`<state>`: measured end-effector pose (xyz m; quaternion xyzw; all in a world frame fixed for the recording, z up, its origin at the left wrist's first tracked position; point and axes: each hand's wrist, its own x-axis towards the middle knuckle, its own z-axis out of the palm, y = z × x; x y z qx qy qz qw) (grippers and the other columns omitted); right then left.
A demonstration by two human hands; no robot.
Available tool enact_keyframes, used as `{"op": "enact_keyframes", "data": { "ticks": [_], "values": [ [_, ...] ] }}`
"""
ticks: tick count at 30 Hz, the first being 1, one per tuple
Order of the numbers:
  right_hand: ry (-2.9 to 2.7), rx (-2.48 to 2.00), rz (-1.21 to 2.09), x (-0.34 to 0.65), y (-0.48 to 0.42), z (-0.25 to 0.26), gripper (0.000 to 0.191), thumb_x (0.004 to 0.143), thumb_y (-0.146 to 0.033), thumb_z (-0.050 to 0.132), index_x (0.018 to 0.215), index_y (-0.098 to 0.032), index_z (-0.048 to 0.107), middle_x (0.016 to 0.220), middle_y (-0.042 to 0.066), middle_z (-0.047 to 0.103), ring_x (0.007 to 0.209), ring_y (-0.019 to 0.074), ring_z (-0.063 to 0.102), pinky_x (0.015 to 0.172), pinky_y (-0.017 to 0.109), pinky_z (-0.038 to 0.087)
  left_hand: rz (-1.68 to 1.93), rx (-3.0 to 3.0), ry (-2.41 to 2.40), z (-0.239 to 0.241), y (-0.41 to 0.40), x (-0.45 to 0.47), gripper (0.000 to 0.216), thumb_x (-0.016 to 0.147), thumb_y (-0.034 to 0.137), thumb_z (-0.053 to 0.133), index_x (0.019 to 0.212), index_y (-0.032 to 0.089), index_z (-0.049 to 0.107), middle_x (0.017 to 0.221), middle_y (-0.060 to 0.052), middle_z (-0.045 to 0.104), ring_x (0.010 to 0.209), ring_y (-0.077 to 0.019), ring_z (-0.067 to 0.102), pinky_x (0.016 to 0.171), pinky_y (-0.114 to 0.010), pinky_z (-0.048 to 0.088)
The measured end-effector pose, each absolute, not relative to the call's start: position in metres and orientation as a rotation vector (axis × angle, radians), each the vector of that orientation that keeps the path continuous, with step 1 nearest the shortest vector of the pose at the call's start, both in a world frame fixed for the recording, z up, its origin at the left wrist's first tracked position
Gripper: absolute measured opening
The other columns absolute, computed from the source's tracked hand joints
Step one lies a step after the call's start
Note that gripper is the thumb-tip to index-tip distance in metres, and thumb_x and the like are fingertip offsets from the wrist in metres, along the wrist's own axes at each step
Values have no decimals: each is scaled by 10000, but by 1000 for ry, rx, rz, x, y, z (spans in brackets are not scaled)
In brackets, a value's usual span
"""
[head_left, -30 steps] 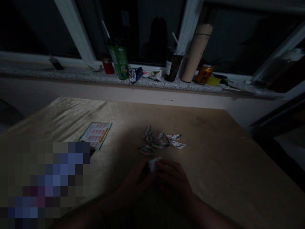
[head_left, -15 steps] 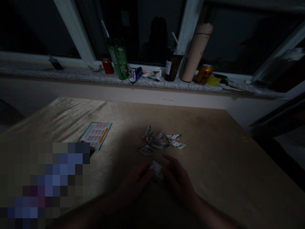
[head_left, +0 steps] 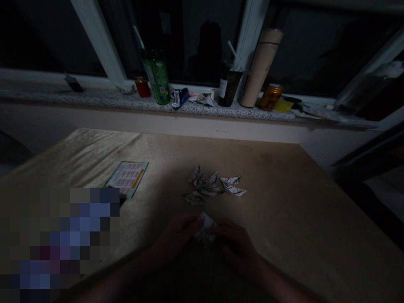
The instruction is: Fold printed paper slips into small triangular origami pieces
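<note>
In dim light, my left hand (head_left: 176, 237) and my right hand (head_left: 235, 246) meet over the near part of a tan table (head_left: 284, 202). Both pinch a small folded piece of printed paper (head_left: 205, 225) between their fingertips. Just beyond the hands lies a cluster of several small folded paper shapes (head_left: 213, 187). A printed card or leaflet (head_left: 128, 179) lies flat to the left of that cluster.
A stone window ledge (head_left: 94, 97) runs along the back with a green bottle (head_left: 157, 78), a red jar (head_left: 142, 87), a dark cup with a straw (head_left: 229, 84), a tall beige tumbler (head_left: 259, 69), an orange can (head_left: 270, 97) and wrappers. A blurred patch covers the near left.
The fingers have shifted around the folded paper: the right hand opened out half a second ago and has now closed back onto it. The paper has turned slightly and sits lower.
</note>
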<state>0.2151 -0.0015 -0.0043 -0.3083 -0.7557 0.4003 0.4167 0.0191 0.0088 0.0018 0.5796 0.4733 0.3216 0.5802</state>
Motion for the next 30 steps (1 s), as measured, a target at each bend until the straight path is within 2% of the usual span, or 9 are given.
{"op": "enact_keyframes", "data": {
  "ticks": [4,13,22,27,30],
  "values": [
    [-1895,-783,994,213,-1,-7,366,762,-90,535,1078,-244,639,918,62,619,761,153,598,623,236,463,740,1293,1090,0,9,18,243,856,359,510,882,175,667,806,1,677,734,-163,600,648,-216,440],
    [-1895,-834,1035,214,2,-6,186,817,-209,595,968,-220,703,796,59,660,699,149,603,603,238,461,690,1373,1106,-1,8,17,292,851,397,509,828,145,655,742,-1,627,685,-148,553,623,-206,415],
    [-1926,-924,973,215,2,-8,157,851,-257,566,938,-200,683,799,58,694,734,168,626,685,272,462,612,1446,1172,3,8,21,308,854,401,461,810,143,623,689,9,594,622,-137,537,571,-202,408],
    [-1731,-1102,1166,214,1,-9,299,794,-273,622,1075,-171,601,960,86,676,815,188,633,699,269,484,594,1481,1136,1,8,19,290,868,385,454,854,146,619,685,9,613,616,-136,557,579,-201,418],
    [-1756,-1118,1210,213,3,-5,182,818,-293,587,928,-170,663,859,62,691,765,181,633,682,260,477,579,1565,1150,1,7,18,281,876,361,442,830,156,629,678,6,632,639,-143,575,606,-205,422]
  ]
}}
